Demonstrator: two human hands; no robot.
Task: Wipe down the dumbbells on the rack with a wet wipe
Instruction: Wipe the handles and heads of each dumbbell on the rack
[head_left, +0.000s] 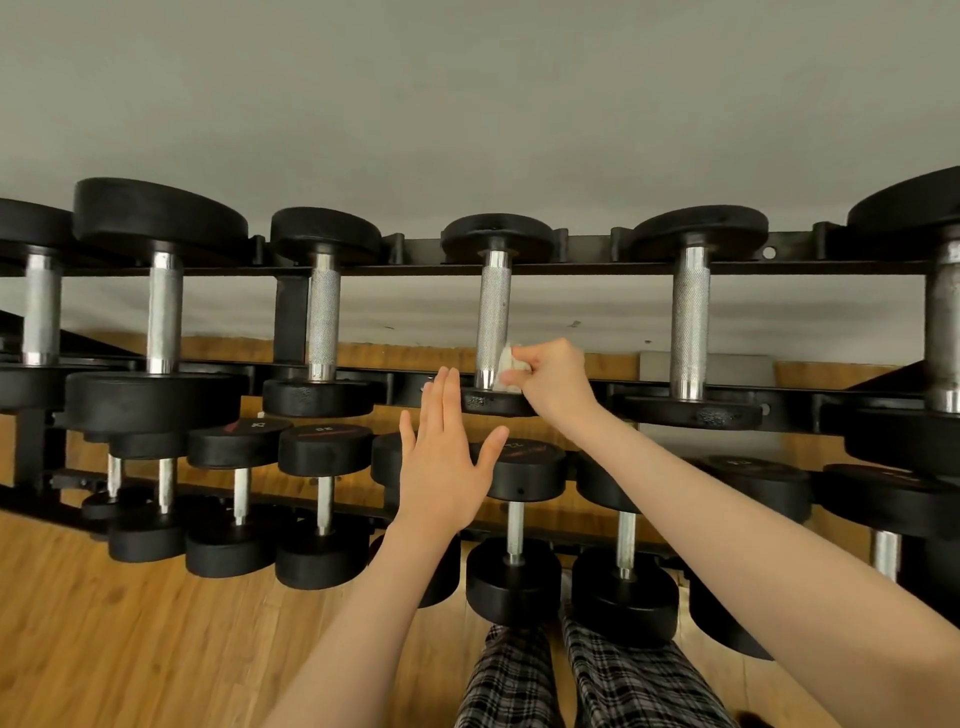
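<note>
The wipe (506, 370) pinched in the right hand (550, 376) is white, against a silver knurled handle (492, 319). Around the grip, black dumbbell heads (496, 236) and black rack (587, 267); below, brown wood floor (130, 639), black-and-white plaid trousers (597, 680).

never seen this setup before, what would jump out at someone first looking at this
The eye lands first on the right hand near the centre, its fingers pinching a white wet wipe against the lower end of a knurled steel dumbbell handle on the upper shelf. Just left and lower, the left hand is spread flat and open in front of the rack. Rows of black dumbbells fill both shelves, over a wooden floor.
</note>
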